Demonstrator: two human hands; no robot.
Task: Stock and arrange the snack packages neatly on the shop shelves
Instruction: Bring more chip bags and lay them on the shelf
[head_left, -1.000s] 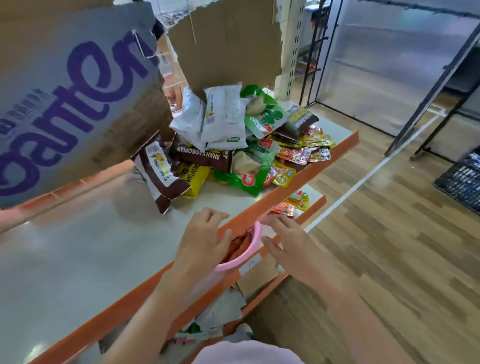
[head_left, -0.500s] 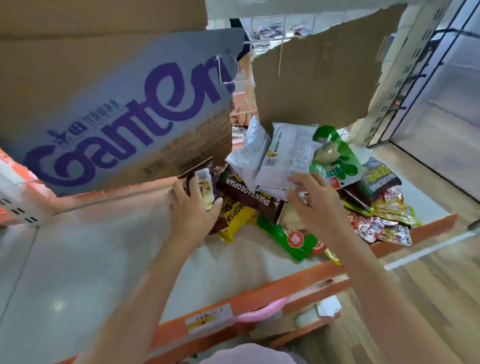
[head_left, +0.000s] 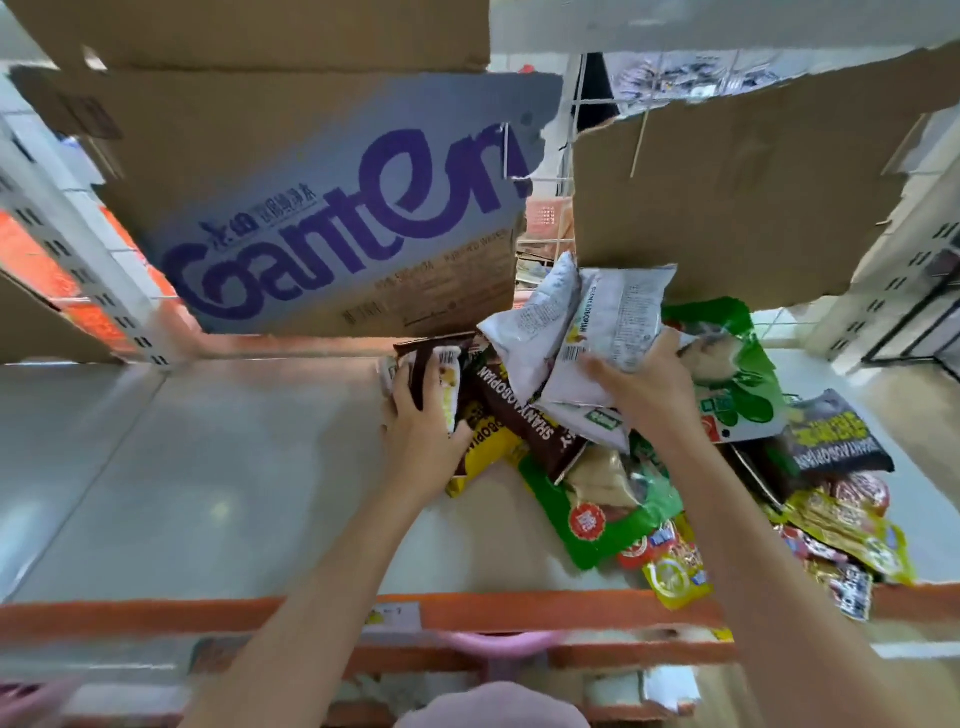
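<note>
Left hand (head_left: 423, 423) near the middle of the frame, fingers curled round a brown snack pack (head_left: 434, 376) with a white and yellow stripe, holding it up on end at the left edge of the pile. Right hand (head_left: 641, 387) just right of it, thumb and fingers pinching a white snack pack (head_left: 613, 325) by its lower part, lifted above the heap. Another white pack (head_left: 530, 322) leaning just beside that one, on its left.

Under both hands, a messy pile on the grey shelf (head_left: 208, 467): a long brown pack (head_left: 524, 415) with white letters, a yellow pack (head_left: 480, 457) poking out below the left hand, a big green bag (head_left: 602, 509) lying flat toward the front, another green bag (head_left: 737, 374) further right. Dark grey pack (head_left: 831, 436) at the right side, small red and yellow packs (head_left: 675, 566) spilling to the orange shelf edge (head_left: 156, 613).

Big cardboard box (head_left: 322, 218) with purple letters in the upper left of the frame. Plain torn cardboard (head_left: 737, 197) in the upper right. Something pink (head_left: 498, 644), blurred, at the bottom middle below the shelf edge.
</note>
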